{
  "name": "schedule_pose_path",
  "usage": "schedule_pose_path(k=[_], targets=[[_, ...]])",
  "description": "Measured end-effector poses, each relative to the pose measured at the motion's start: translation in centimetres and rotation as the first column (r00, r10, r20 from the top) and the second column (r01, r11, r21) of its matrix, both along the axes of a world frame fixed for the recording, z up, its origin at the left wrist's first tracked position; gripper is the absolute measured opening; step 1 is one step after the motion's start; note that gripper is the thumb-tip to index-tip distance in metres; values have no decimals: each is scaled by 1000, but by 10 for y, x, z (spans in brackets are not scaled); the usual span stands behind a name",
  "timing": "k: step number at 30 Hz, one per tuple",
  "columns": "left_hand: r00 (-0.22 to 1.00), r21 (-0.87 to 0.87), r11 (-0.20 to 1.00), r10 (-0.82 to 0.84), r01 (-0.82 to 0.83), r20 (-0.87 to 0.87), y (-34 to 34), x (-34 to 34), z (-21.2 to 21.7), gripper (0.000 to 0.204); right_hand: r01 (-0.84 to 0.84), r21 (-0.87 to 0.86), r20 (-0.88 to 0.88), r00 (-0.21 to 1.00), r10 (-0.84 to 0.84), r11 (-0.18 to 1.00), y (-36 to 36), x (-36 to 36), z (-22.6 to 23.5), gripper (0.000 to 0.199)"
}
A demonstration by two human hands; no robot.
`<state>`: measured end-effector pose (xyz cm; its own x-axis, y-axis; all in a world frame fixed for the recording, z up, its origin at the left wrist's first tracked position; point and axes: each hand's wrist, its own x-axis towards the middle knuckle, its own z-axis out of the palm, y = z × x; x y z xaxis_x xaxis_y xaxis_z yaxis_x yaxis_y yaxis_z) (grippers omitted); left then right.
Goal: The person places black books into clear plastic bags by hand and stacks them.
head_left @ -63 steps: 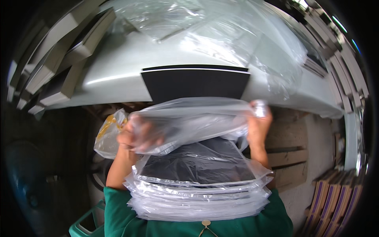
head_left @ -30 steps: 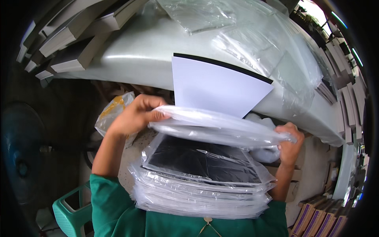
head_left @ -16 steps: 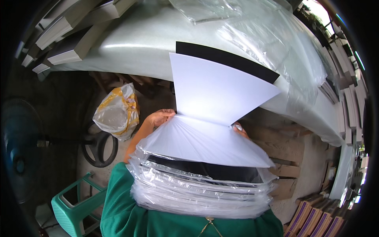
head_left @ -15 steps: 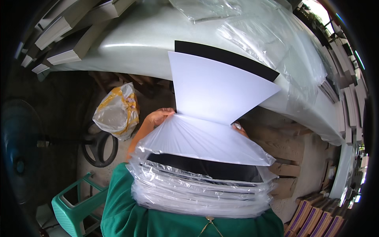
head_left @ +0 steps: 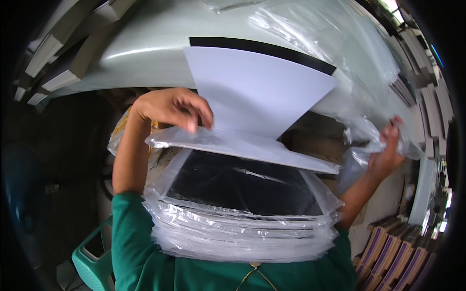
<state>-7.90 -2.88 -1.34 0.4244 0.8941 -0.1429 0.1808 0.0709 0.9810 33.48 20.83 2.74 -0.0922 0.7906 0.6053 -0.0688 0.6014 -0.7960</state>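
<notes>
**Bagged sheet lifted, both hands spread wide**

Since half a second ago, both hands have moved out from under the white sheet: the left one has risen to the sheet's left edge and the right has swung out to the right of the frame.

At left centre, the left hand (head_left: 171,107) curls its fingers loosely over the near-left corner of the thin white sheet in a clear plastic sleeve (head_left: 242,145), pinching it just above the stack of clear-bagged black sheets (head_left: 242,213) that fills the lower middle. Above, a white card with a black top strip (head_left: 257,87) lies on the pale grey table (head_left: 145,29). At right centre, the right hand (head_left: 386,153) is closed around the sleeve's bunched open end (head_left: 364,140).

To handle this well, I judge the left pinch should stay firm while the right keeps the plastic taut, so the sheet stays flat and uncreased.
</notes>
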Motion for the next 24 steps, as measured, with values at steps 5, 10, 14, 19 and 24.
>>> schedule_pose_path(k=[5,10,14,19,24], targets=[[964,240,969,115,-56,-240,36,94,59,46,-877,-323,-257,443,859,356,-74,-95,21,51],[853,546,731,519,-410,-56,47,139,36,30,-928,-336,-528,327,784,160,-105,-135,6,54],[759,180,756,548,-630,353,44,141,22,17,-818,-527,-249,408,878,230,-92,-132,-6,52],[766,211,736,616,-643,185,38,132,24,15,-699,-608,-322,651,687,378,-87,-132,-21,26],[702,380,619,701,-687,127,36,133,25,16,-771,-554,-460,597,657,313,-95,-139,-27,24]])
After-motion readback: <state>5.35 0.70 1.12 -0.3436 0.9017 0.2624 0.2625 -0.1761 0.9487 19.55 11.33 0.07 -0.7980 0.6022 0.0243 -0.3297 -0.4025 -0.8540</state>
